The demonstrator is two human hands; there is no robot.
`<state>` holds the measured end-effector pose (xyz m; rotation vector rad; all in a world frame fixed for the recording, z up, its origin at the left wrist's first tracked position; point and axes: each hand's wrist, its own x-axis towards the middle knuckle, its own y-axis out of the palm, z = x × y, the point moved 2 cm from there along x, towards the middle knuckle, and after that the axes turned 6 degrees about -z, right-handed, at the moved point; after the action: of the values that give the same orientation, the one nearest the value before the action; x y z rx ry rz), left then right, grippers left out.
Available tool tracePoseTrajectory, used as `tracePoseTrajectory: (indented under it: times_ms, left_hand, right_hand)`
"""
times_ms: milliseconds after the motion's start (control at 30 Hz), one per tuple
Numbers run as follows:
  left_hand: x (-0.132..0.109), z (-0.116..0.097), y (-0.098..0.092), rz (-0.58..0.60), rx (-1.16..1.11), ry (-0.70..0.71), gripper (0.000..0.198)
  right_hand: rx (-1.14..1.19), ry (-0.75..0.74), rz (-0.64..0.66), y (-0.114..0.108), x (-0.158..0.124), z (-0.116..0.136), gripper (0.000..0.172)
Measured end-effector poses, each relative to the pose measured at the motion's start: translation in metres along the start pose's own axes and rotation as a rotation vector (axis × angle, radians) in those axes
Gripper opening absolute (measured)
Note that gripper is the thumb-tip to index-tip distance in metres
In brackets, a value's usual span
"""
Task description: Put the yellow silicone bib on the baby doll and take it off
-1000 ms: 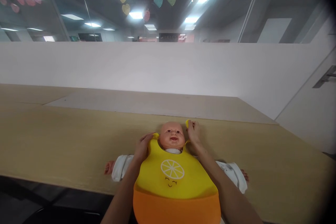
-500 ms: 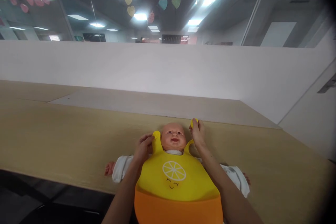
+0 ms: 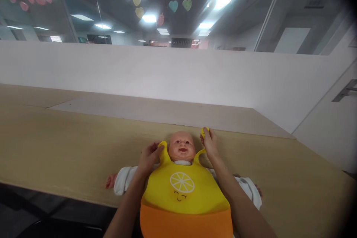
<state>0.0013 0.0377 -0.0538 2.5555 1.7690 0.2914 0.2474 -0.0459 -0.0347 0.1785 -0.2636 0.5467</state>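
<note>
Yellow bib (image 3: pixel 182 187) on doll (image 3: pixel 181 147) — both hands' fingers pinch its straps — left hand (image 3: pixel 149 156), right hand (image 3: pixel 210 143).

Bare tabletop (image 3: pixel 69 148) is lying open across the left of the frame and behind the doll's head. The doll (image 3: pixel 181 147) is blocking the lower middle, its sleeves reaching out both ways. The white wall (image 3: pixel 167 70) is closing off the far edge.

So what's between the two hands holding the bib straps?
The doll's head lies between the left hand and right hand, in the head view.
</note>
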Motion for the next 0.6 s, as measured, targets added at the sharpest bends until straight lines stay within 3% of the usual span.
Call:
tracePoseTrajectory:
  times_ms: [133,367,467,600]
  left_hand:
    - [-0.003,-0.006,-0.005,-0.002,0.018,0.031,0.030]
    - [-0.023,-0.039,-0.010,0.012,0.226,0.240,0.021]
    - [-0.035,-0.058,-0.002,0.066,0.331,0.329,0.020]
    - [-0.057,-0.078,0.023,0.147,0.406,0.449,0.018]
  right_hand:
    - [0.156,0.095,0.053,-0.006,-0.007,0.015,0.035]
    - [0.195,0.018,0.126,-0.029,-0.024,0.057,0.035]
    - [0.190,-0.008,0.181,-0.035,-0.035,0.075,0.034]
    - [0.157,0.024,0.328,-0.033,-0.060,0.092,0.036]
